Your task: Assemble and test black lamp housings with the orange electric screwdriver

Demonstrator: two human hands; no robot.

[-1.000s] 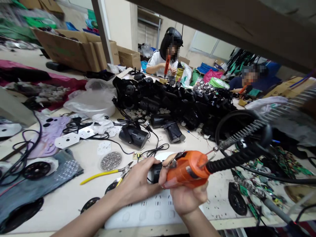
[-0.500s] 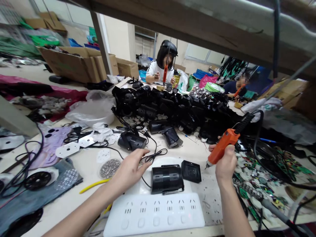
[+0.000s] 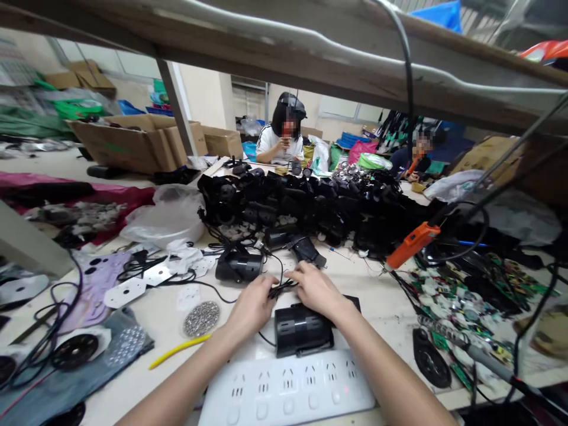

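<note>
Behind a black cylindrical housing (image 3: 299, 331), both hands meet at a bundled black cable (image 3: 284, 289). My left hand (image 3: 252, 305) is closed on the bundle's left side. My right hand (image 3: 317, 290) grips it from the right, fingers bent over it. The housing lies on its side on a white pad, just behind a white power strip (image 3: 288, 384). A black square part (image 3: 354, 303) shows only in part behind my right wrist. To the right, an orange electric screwdriver (image 3: 412, 245) hangs from its cord, held by neither hand.
A round dish of small screws (image 3: 202, 319) and a yellow-handled tool (image 3: 180, 350) lie left. Another black housing (image 3: 239, 264) sits behind my left hand. Black casings (image 3: 302, 201) pile up across the back. Circuit boards (image 3: 488, 296) crowd the right. Two co-workers sit beyond; a shelf beam hangs overhead.
My right hand has let go of the orange screwdriver, which now hangs, and has moved left to the cable bundle. My left hand has shifted slightly right and closed on the cable.
</note>
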